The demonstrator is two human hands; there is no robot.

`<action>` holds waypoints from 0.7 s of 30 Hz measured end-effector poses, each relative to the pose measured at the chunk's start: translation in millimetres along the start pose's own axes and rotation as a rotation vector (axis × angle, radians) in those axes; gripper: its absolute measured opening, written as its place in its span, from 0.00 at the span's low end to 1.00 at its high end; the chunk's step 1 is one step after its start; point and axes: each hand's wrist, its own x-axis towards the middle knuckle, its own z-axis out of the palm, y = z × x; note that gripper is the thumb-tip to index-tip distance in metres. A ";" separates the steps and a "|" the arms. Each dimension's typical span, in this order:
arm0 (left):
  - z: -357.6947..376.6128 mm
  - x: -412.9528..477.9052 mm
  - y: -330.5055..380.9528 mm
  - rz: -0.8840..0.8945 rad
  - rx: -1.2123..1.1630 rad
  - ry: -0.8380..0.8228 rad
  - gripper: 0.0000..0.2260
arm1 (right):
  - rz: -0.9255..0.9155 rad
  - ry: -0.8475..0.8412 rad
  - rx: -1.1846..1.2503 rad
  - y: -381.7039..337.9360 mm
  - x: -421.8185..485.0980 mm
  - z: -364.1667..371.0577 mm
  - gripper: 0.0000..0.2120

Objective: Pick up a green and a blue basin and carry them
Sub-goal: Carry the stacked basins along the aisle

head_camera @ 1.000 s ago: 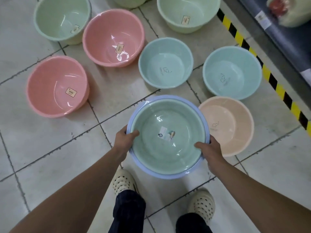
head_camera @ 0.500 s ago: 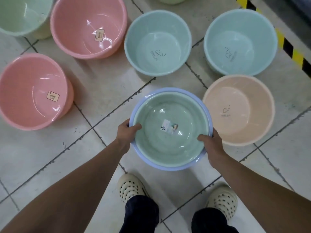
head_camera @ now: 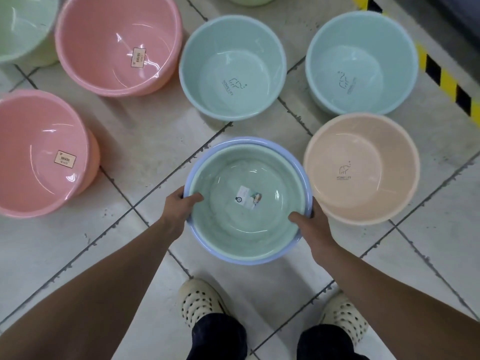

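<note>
A green basin [head_camera: 233, 224] with a small label on its bottom sits nested inside a blue basin [head_camera: 223, 145], of which only the rim shows around it. Both are held up above the tiled floor, in front of my feet. My left hand [head_camera: 179, 206] grips the stacked rims on the left side, thumb inside the green basin. On the right side my right hand [head_camera: 313, 224] grips the rims the same way.
On the floor stand several basins: two pink ones [head_camera: 117, 45] [head_camera: 39, 154] at left, two pale teal ones [head_camera: 232, 68] [head_camera: 361, 63] ahead, a peach one [head_camera: 361, 167] close to my right hand. Yellow-black tape [head_camera: 446, 81] marks the right edge.
The stacked basins stay in both hands. The view has moved forward and down, so the floor basins appear nearer and lower in the picture.
</note>
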 end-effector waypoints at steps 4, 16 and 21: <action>-7.7 -1.8 -4.7 0.008 0.004 0.004 0.10 | 0.027 -0.009 0.013 0.9 8.8 5.1 0.29; -18.6 -1.1 5.3 0.010 0.057 -0.041 0.12 | 0.041 -0.040 -0.015 -23.3 10.6 13.3 0.23; -16.0 -21.7 29.5 0.040 -0.072 -0.031 0.27 | -0.047 -0.071 0.001 -50.2 -2.0 -0.4 0.21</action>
